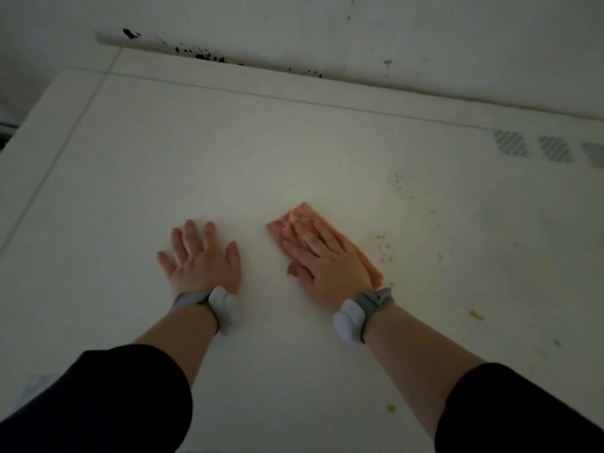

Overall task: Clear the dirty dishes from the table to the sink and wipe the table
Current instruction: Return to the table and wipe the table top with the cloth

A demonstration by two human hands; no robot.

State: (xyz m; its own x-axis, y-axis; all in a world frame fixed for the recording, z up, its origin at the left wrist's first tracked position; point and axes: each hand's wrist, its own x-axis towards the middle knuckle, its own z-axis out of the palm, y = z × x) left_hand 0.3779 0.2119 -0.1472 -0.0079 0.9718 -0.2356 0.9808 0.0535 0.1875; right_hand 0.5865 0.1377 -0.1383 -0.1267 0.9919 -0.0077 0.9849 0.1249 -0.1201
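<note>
A white table [228, 165] fills the view, with no dishes on it. My right hand [327, 259] lies flat, fingers spread, pressing a folded pink cloth [302, 215] onto the tabletop near the middle. To its left, my left hand [199, 256] rests palm down on the bare table, fingers apart and holding nothing. Yellow crumbs [380, 238] and faint stains lie just right of the cloth, and more yellow bits [475, 315] sit further right and toward me.
The table's far edge meets a white wall [392, 34] with dark chipped spots [209, 56] along its base. Grey striped markers [511, 143] are on the table at the far right. The table's left edge [39, 132] drops to a darker floor.
</note>
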